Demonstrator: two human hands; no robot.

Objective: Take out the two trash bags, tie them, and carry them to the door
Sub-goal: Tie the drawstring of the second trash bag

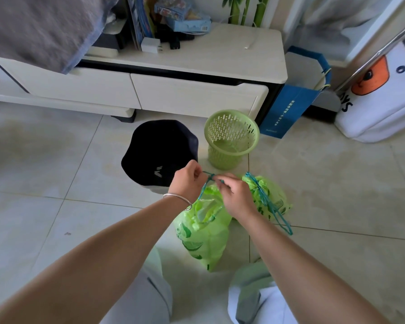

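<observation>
Tying the second bag — knot in progress.

The left hand (pixel 188 181) and right hand (pixel 235 195) each pinch an end of the teal drawstring (pixel 209 177) above the near light-green plastic trash bag (pixel 202 232) on the tiled floor; the other green bag (pixel 270 197) lies just beside it, its neck already cinched. Next, I judge, the ends need pulling apart to snug the knot — then both bags go to the door.
</observation>
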